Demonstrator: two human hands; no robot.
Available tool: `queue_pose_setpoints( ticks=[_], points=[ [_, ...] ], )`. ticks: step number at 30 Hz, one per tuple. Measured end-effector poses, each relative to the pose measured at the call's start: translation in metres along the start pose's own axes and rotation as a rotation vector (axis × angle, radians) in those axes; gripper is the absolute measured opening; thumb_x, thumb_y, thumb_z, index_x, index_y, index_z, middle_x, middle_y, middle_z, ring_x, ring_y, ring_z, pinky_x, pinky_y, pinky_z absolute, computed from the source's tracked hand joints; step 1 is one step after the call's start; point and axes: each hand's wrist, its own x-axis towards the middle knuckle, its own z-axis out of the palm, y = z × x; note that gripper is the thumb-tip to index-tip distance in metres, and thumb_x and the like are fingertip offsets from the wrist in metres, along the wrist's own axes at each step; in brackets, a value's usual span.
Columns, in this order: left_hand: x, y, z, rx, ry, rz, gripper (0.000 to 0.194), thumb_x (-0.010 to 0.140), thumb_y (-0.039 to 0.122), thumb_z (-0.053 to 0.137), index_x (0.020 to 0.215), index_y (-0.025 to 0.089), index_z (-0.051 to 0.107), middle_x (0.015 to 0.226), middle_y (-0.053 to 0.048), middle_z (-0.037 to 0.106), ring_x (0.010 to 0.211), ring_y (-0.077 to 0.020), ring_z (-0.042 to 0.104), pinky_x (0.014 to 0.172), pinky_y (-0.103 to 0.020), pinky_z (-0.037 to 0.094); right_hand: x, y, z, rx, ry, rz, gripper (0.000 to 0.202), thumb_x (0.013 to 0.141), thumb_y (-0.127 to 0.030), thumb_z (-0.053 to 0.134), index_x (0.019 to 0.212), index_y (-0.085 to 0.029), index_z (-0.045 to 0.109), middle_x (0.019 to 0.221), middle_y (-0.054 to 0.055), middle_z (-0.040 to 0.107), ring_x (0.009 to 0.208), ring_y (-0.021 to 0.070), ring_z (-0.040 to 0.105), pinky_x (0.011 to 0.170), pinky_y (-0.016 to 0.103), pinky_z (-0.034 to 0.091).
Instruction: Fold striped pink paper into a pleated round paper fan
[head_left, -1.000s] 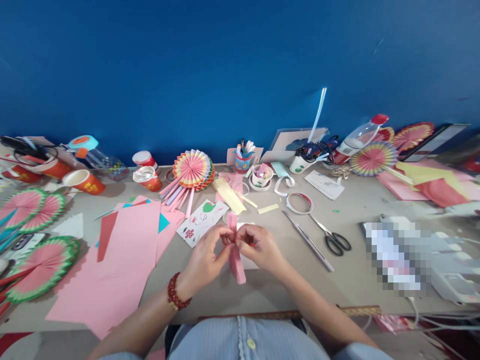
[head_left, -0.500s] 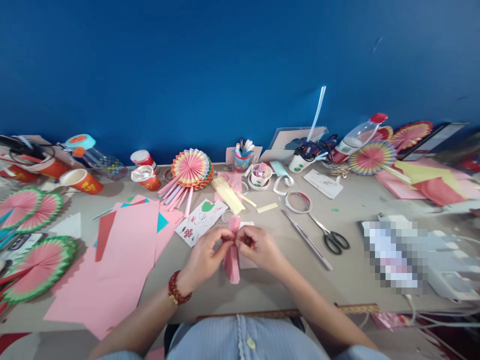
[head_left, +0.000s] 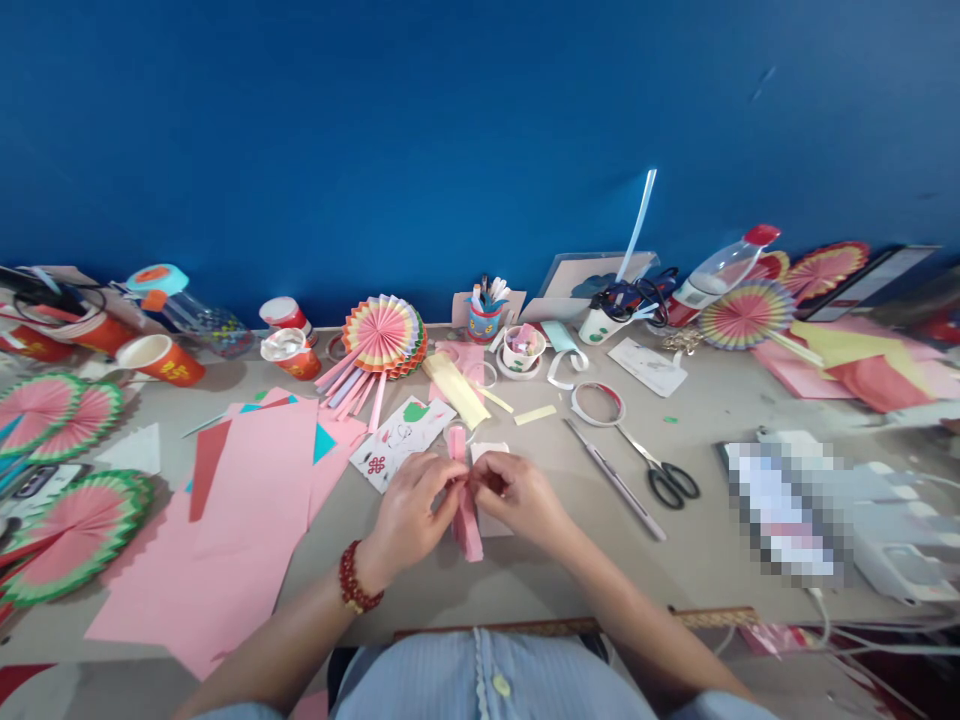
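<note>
A narrow, pleated strip of pink paper stands between my hands above the table, slightly tilted. My left hand is closed, its thumb and fingertips pinching the strip's middle. From the other side my right hand meets it with thumb and forefinger pinched together at the same spot. Whatever lies between the right fingertips is too small to make out. Below my right hand lies a white piece of paper. A patterned white card rests just beyond my left hand.
Pink paper sheets spread out at left, near folded paper fans. Right of my hands lie a silver pen-like tool, scissors and a tape roll. Cups, a round paper fan and a bottle line the blue wall.
The pink pleated strip has turned a little: its top end leans further left and its lower end has shifted slightly right. Both hands stay pinched at its middle.
</note>
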Motion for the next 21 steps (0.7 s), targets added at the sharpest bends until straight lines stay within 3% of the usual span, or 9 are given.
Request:
queue_pose_setpoints(
  ticks=[6,15,21],
  points=[
    [-0.0003,-0.0024,0.0006,0.099,-0.004,0.116,0.020,0.093,0.009,0.048,0.105,0.021,0.059,0.096,-0.006,0.068,0.089,-0.0206,0.060,0.084,-0.038,0.046,0.0008,-0.0040,-0.0005,0.078,-0.012,0.005,0.011,0.076,-0.013,0.055,0.068,-0.019,0.050,0.062,-0.006,0.046,0.057,0.0087,0.041,0.054,0.020,0.031],
    [-0.0001,-0.0019,0.0018,0.099,0.021,0.084,0.014,0.094,0.010,0.049,0.100,0.020,0.057,0.091,-0.005,0.068,0.084,-0.0200,0.061,0.083,-0.039,0.046,-0.0001,-0.0023,-0.0007,0.132,-0.024,0.039,0.009,0.077,-0.014,0.056,0.070,-0.019,0.053,0.062,-0.007,0.047,0.056,0.0082,0.040,0.053,0.020,0.031],
    [0.0016,0.0000,0.0010,0.108,-0.019,0.080,0.021,0.096,0.011,0.046,0.109,0.021,0.058,0.099,-0.007,0.069,0.092,-0.0215,0.062,0.086,-0.040,0.047,0.0014,-0.0027,-0.0013,0.140,-0.020,0.033,0.010,0.075,-0.012,0.055,0.069,-0.019,0.052,0.061,-0.007,0.046,0.055,0.0081,0.040,0.052,0.020,0.031]
  ],
)
